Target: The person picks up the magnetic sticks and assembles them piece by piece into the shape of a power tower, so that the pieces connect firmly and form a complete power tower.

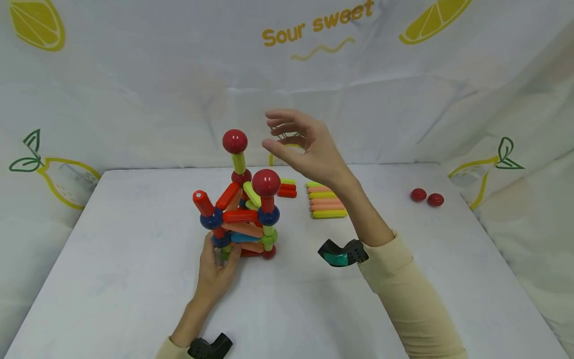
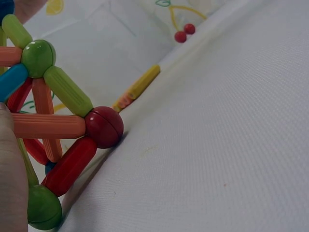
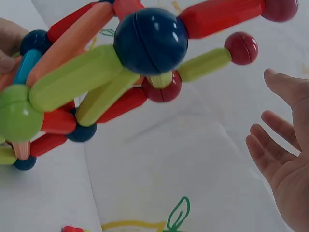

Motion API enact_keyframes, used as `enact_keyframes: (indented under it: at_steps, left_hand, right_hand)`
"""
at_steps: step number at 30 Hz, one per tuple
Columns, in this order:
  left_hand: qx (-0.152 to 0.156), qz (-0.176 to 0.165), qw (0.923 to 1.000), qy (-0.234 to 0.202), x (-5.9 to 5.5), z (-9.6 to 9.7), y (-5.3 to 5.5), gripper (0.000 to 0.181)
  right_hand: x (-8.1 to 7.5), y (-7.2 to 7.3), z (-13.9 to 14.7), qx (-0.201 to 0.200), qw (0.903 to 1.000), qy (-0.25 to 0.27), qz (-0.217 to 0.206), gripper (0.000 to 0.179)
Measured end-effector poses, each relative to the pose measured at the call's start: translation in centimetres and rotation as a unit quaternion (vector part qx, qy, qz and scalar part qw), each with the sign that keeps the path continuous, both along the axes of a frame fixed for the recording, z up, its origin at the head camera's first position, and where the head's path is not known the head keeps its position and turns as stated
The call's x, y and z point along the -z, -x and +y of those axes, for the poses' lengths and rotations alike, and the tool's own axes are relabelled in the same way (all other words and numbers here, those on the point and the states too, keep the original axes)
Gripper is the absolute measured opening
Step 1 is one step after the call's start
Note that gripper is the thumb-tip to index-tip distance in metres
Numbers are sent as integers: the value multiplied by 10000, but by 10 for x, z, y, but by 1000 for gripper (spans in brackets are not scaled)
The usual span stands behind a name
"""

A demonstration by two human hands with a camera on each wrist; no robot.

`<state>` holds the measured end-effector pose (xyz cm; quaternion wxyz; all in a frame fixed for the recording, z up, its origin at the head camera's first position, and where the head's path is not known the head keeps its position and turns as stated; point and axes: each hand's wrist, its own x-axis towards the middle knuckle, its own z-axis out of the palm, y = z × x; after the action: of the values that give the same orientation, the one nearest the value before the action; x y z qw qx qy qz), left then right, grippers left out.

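Observation:
A tower of magnetic rods and balls (image 1: 240, 216) stands on the white table, built in red, blue, green, yellow-green and orange. My left hand (image 1: 215, 272) grips its lower left corner, thumb in front and the other fingers partly hidden behind. Two uprights carry a red ball (image 1: 235, 141) at the back and another red ball (image 1: 266, 183) at the front right. The left upright ends in a bare red rod (image 1: 203, 203). My right hand (image 1: 309, 144) hovers above and right of the tower, fingers loosely bent with nothing in them; in the right wrist view it is apart from the balls.
Behind the tower lies a row of yellow and orange rods (image 1: 329, 202), with a few red and yellow rods (image 1: 287, 190) just left of it. Two red balls (image 1: 427, 197) rest at the table's far right. A printed white cloth (image 1: 179, 99) hangs behind the table.

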<state>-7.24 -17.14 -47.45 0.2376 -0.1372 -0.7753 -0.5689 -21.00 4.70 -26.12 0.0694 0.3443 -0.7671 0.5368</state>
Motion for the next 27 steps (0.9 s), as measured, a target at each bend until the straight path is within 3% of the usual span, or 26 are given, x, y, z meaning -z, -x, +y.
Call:
enact_keyframes:
  at_steps: [5,9,12,17,21,25,27]
  left_hand:
    - [60,-11,10000,-34,1,-1,0,62]
    - [101,-57,9999,-40,1,-1,-1,61]
    - [91,-135,9999,-6,0,-1,-1,62]
    - [37,-295,9996,11,-2,0,-2,60]
    - [36,-314,9995,-13,-2,1,-2,61]
    - [27,-280,9996,7,-2,1,-2,63]
    - [33,-294,9996,-16,-1,1,-2,63]
  right_hand:
    - [17,9,35,530,9985,-76,-123,48]
    - [38,16,78,1362,9894,-457,-208,45]
    - [55,19,115,2293,9688,-860,-383,41]
    - [87,18,180,3625,9183,-1349,-844,40]
    - [109,11,227,4023,8891,-1996,-889,39]
    - [124,3,253,4102,8684,-2572,-1074,41]
    - [129,-1,259,4094,8628,-2723,-1176,42]
